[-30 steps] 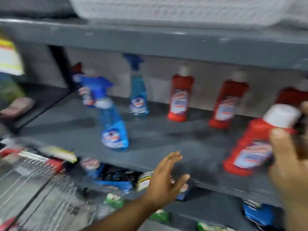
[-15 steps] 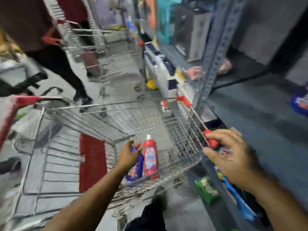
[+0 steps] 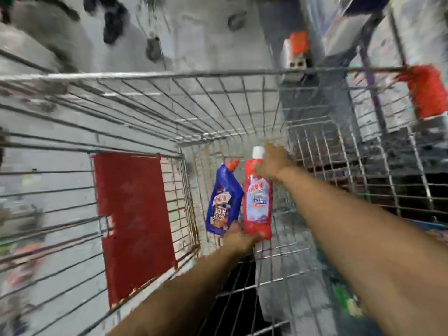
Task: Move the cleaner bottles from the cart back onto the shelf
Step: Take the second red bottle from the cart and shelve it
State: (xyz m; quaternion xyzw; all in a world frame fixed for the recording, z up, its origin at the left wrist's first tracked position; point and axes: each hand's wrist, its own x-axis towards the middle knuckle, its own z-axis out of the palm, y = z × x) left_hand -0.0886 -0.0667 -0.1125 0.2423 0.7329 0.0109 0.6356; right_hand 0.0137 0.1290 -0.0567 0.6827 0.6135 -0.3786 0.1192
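Note:
A red cleaner bottle (image 3: 258,202) with a white cap lies in the wire cart (image 3: 150,76), cap pointing away from me. Beside it on the left lies a blue bottle (image 3: 224,204) with a red nozzle. My right hand (image 3: 271,161) grips the red bottle at its neck. My left hand (image 3: 238,238) holds the red bottle's base, touching the blue bottle's lower end. Both arms reach down into the basket. The shelf is out of view.
A red plastic flap (image 3: 133,221) covers the cart's folding seat on the left. A red corner guard (image 3: 426,90) sits on the cart's right rim. The grey floor and a dark cart wheel (image 3: 152,48) show beyond the cart's far rim.
My view swung from the shelf down into the cart. My right hand let go of a red bottle on the shelf, left the cart rim and took the red bottle's neck; the left moved to its base.

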